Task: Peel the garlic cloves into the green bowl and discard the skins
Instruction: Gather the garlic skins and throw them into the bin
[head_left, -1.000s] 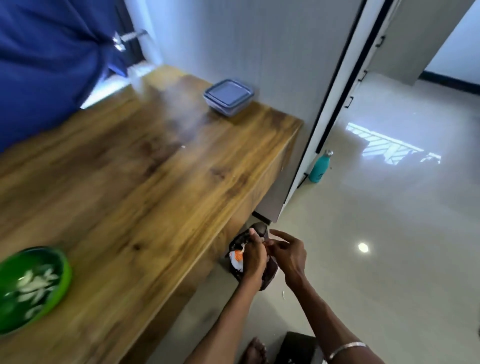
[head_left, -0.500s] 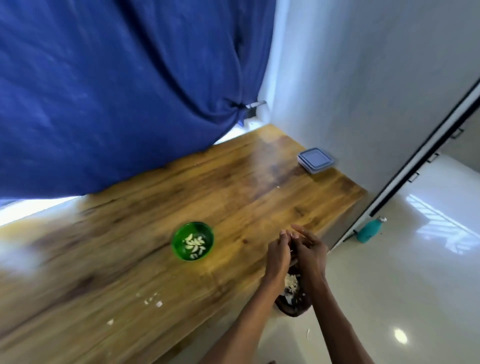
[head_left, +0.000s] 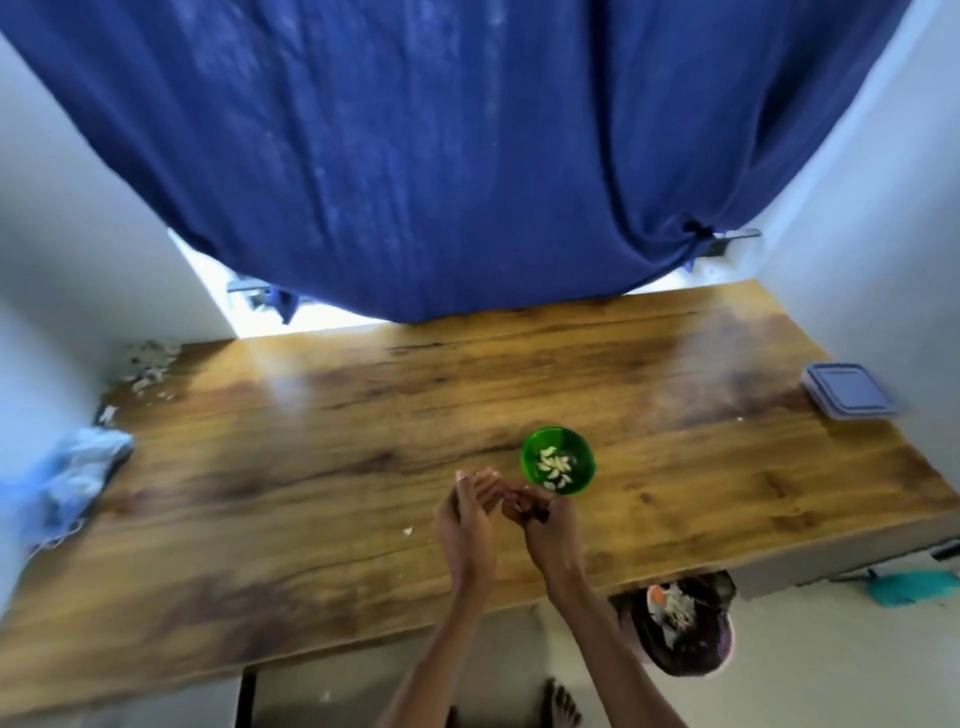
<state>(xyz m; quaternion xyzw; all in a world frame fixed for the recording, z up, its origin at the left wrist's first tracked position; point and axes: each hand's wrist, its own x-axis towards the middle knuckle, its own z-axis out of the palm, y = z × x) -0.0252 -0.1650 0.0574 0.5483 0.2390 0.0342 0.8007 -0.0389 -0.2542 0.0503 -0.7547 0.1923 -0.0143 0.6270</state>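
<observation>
Your two hands meet just below and left of the green bowl, over the table at centre frame. The left hand has its fingers raised and loosely curved, nails up; whether they hold anything, you cannot tell from here. The right hand has its fingers curled in toward the left ones, apparently pinching something small and dark between them, but blur hides what it is, so a clove or a scrap of skin are both only guesses.

Expect a clove to be light, firm and a little slick once bared; the skin is papery, brittle and clings to damp fingers. Pinch a clove by its blunt root end and strip from the tip, with light pressure, since a hard squeeze may shoot it out.

The bowl sits right of your fingertips, near but not touching, with pale peeled cloves lying in its bottom. A short reach up and right puts your pinch over its rim.

For skins, the dark bin shows at lower right, under the table edge, with pale scraps in it. A few stray flakes lie on the table left of your left wrist.
</observation>
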